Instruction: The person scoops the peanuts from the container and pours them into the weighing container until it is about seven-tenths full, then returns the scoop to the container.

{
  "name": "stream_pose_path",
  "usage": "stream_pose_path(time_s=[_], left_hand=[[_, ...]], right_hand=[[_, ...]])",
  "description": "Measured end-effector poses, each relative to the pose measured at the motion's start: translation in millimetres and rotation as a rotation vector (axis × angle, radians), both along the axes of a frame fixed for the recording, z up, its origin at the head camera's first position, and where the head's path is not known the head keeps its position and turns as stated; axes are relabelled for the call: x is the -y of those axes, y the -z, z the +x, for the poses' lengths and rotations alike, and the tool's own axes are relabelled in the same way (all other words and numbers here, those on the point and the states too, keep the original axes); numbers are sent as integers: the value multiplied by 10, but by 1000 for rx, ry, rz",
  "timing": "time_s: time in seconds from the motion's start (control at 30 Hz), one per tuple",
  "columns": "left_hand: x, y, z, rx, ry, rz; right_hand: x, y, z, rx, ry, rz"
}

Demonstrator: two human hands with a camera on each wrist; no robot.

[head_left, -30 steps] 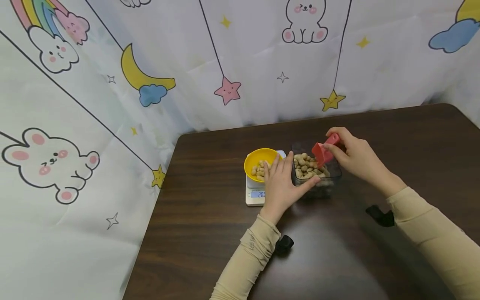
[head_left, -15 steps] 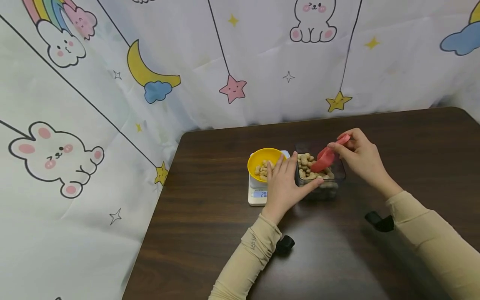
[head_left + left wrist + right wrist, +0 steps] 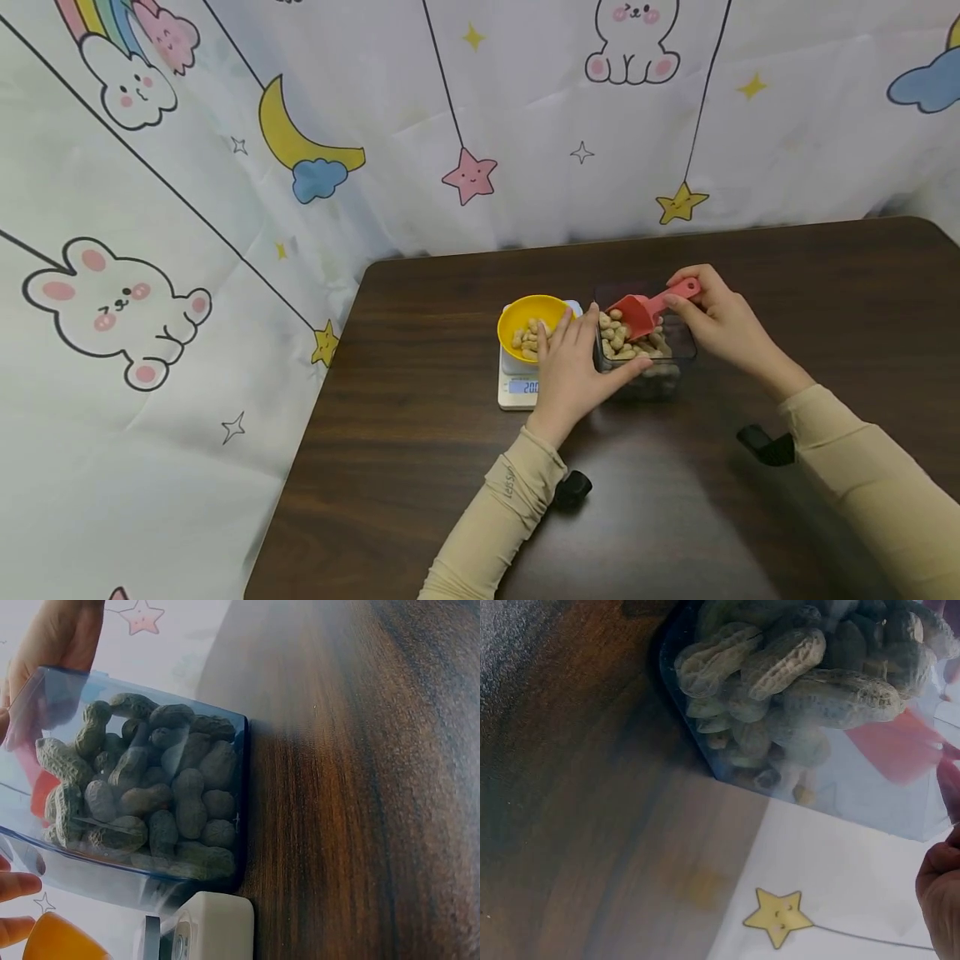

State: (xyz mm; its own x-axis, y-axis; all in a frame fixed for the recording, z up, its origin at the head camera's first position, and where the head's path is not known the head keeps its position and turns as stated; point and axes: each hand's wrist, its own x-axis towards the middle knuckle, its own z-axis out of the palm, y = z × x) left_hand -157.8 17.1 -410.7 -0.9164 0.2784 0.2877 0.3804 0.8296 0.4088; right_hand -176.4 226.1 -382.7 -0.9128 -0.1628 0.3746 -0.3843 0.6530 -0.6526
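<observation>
In the head view my right hand [image 3: 716, 321] pinches the handle of a red scoop [image 3: 639, 317]. The scoop's head lies low among unshelled peanuts [image 3: 617, 340] in a clear plastic container [image 3: 684, 346]. My left hand [image 3: 573, 367] is spread against the container's near left side, thumb along the front and fingers straight along the left. Just left of it, a yellow bowl [image 3: 516, 317] with some peanuts stands on a white kitchen scale [image 3: 516, 402]; fingers partly cover both. Through the container wall [image 3: 244, 787], the left wrist view shows peanuts piled up.
Everything stands on a dark wooden table [image 3: 420, 358]. Behind it and to the left hangs a white cloth [image 3: 525, 117] with cartoon prints. Black wrist-worn devices show below the left wrist [image 3: 573, 489] and beside the right sleeve [image 3: 768, 447].
The right hand has tipped the red scoop from steep to flatter, its head now pointing left in the peanuts. The left hand keeps its place at the container. The head view has shifted slightly.
</observation>
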Motion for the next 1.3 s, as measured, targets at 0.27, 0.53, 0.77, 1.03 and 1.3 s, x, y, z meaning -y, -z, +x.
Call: stream_pose_path(time_s=[0.27,0.53,0.77,1.03,1.3], left_hand=[[9,8,9,6,2,12],[14,-5,5,16,5,2],[12,-10,4,13,14,8],[10,-9,10,20,8,6],[5,-22,25,39,5,-2]], right_hand=[[22,-18,-20,125,130,-84],[44,-40,-31,177,173,-130],[-5,-2,4,194,135,-153],[0,43,66,184,95,-150],[33,26,52,207,122,-179]])
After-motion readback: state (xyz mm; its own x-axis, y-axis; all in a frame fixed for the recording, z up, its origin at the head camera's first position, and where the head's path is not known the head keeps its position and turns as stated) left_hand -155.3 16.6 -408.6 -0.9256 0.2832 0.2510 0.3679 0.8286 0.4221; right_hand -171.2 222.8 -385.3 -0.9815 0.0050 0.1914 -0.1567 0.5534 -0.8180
